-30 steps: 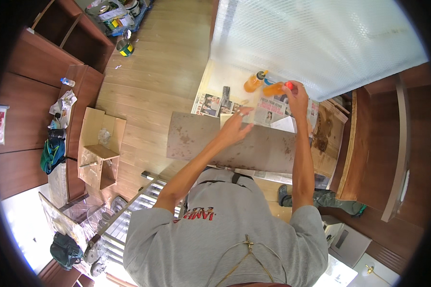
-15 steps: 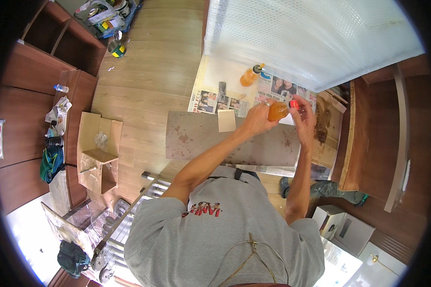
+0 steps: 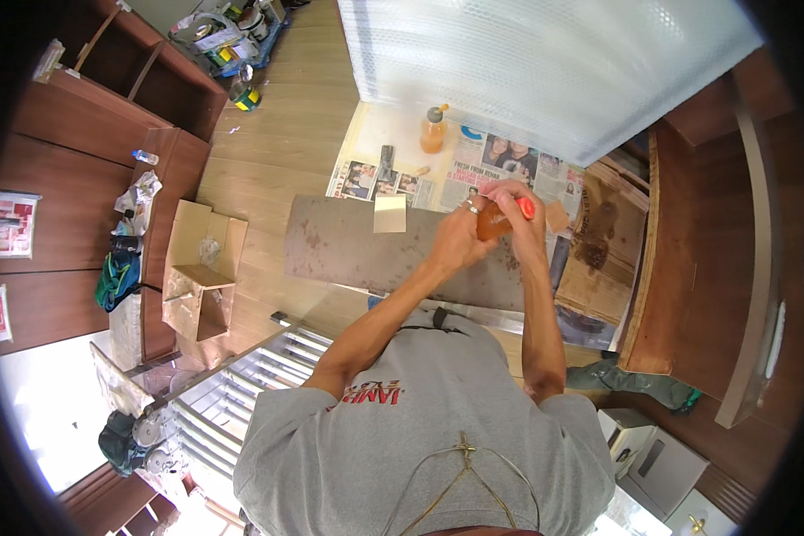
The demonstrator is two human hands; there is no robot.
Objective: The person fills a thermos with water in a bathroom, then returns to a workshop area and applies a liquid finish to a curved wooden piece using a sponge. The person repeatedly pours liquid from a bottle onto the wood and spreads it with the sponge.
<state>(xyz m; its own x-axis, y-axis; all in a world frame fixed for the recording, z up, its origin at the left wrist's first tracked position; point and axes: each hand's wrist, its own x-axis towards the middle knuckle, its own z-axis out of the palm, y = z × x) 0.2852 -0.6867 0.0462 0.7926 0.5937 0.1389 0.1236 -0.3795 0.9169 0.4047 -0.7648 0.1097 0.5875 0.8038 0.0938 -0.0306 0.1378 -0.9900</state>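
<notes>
My left hand (image 3: 458,239), with a ring on one finger, is closed round a small bottle of amber liquid (image 3: 493,222). My right hand (image 3: 525,234) meets it there, fingers curled over the bottle's upper end. A red cap (image 3: 527,208) shows between the fingers of that hand. Whether the cap sits on the bottle is hidden. Both hands are above a stained grey-brown board (image 3: 348,246). A pale square block (image 3: 390,215) lies on its far edge. Beyond, a second orange bottle (image 3: 433,137) with a dark cap and orange nozzle stands by the newspaper (image 3: 464,183).
Bubble wrap (image 3: 545,71) covers a large upright thing at the far side. A dark grey block (image 3: 387,161) lies on the newspaper. Stained plywood (image 3: 598,259) and a cabinet are to the right. A metal ladder (image 3: 241,384) and a cardboard box (image 3: 201,281) are at left.
My right hand has closed in on the bottle and now curls over its upper end with the red cap. Both hands have come slightly nearer to me. The view has shifted a little.
</notes>
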